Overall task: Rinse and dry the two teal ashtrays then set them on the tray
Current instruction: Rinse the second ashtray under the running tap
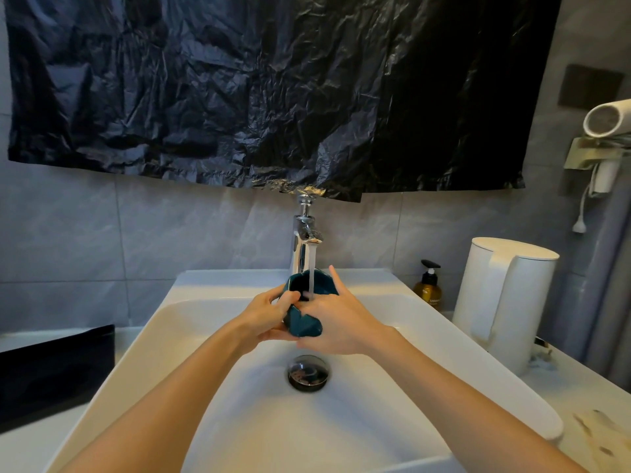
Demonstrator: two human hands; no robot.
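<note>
**A:** Grey-tiled bathroom, a black sheet [239, 80] hung on the wall above the tap [304, 240], and a white sink [205, 336] below it. Which step is this?

**B:** The rinse. Water runs from the tap straight into the teal ashtray [304, 327], which is held just under the spout, over the sink.

**A:** Which hand has it?

**B:** Both. The left hand [263, 317] grips it from left of the tap's stream, fingers [288, 298] curled round the rim and underside. The right hand [338, 322] clasps the other side, its forefinger laid straight up the wall. Its thumb seems to be inside the bowl.

**A:** One ashtray or two?

**B:** I can't tell. Teal shows both above and below the hands, so it could be one tilted piece or a stacked pair.

**A:** And next?

**B:** Probably turn it so the stream reaches every face, then tip the water out. Drying comes after that, though I see no cloth. The dark tray [51, 370] waits on the table well left of the tap. Wet glaze is likely slippery, so the carry wants a firm hold.
</note>
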